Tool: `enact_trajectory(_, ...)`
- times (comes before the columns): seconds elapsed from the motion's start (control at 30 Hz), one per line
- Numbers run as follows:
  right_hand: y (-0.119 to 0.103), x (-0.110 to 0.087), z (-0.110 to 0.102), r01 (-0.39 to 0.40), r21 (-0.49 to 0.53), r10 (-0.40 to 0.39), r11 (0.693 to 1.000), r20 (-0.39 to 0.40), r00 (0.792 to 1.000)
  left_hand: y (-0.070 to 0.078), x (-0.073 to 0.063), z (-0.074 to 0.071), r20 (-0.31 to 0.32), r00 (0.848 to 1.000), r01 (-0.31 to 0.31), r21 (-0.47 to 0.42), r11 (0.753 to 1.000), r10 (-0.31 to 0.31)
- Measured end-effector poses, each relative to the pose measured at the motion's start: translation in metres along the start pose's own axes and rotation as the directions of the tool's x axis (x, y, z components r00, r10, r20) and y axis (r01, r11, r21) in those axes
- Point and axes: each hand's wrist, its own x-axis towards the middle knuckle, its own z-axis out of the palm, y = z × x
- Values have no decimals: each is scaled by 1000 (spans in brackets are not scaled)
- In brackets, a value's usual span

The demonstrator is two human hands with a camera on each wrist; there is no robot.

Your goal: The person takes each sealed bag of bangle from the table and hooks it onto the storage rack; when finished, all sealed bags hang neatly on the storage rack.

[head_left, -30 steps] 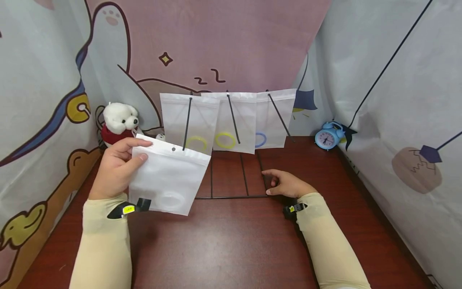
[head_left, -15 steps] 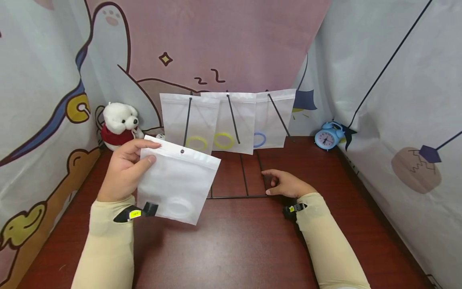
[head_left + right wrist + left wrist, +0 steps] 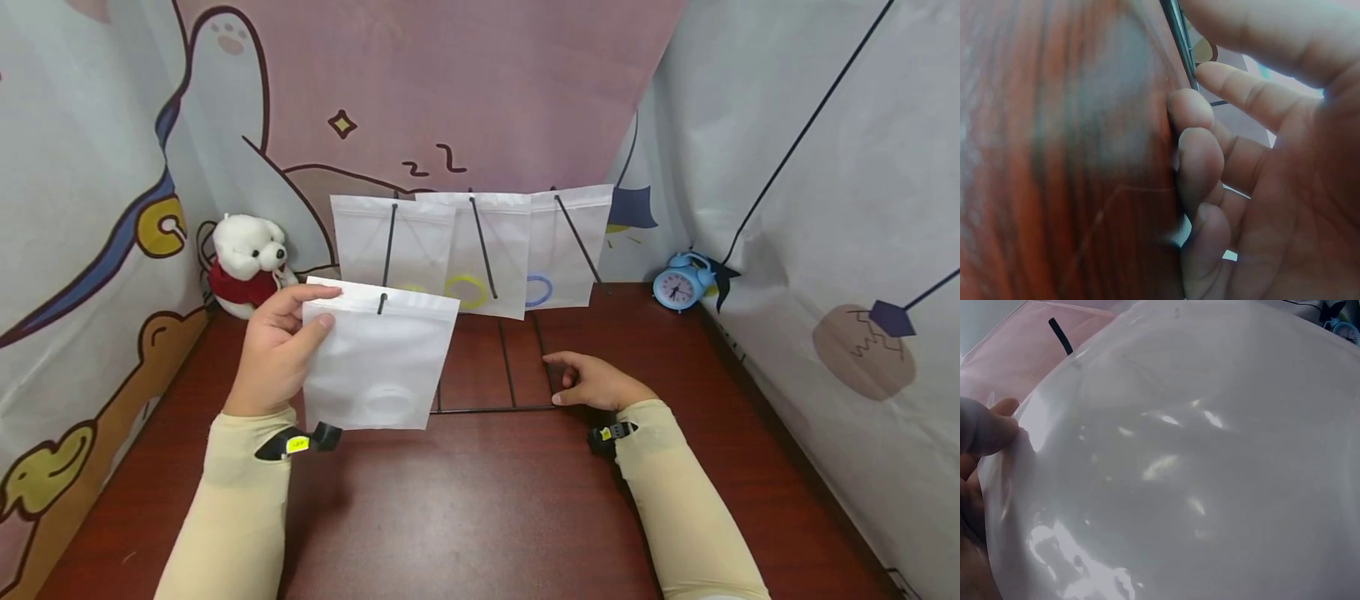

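My left hand (image 3: 279,354) pinches a white zip bag (image 3: 378,358) by its upper left corner, thumb in front. A pale ring shows faintly through the bag's lower part. The tip of the left black peg (image 3: 382,303) pokes through the bag's hanging hole. In the left wrist view the bag's glossy face (image 3: 1210,475) fills most of the picture. My right hand (image 3: 600,385) holds the black wire rack (image 3: 480,409) at its front right corner between thumb and index finger. Its other fingers (image 3: 1200,159) curl down against the table in the right wrist view.
Three white bags hang on the rack's pegs behind: a left bag (image 3: 360,242), a middle bag (image 3: 498,250) and a right bag (image 3: 577,275), with coloured rings showing inside. A white plush bear (image 3: 247,250) sits back left; a blue alarm clock (image 3: 677,286) stands back right.
My left hand has moved right with the bag, which has levelled out and come onto the left peg's tip through its hole. My right hand has stayed at the rack's corner.
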Motion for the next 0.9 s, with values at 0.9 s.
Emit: enact_trajectory(0.9, 3, 2, 1, -3, -4, 3, 1000, -1, 1000, -19, 5, 21, -180, 979, -76, 98, 992, 92)
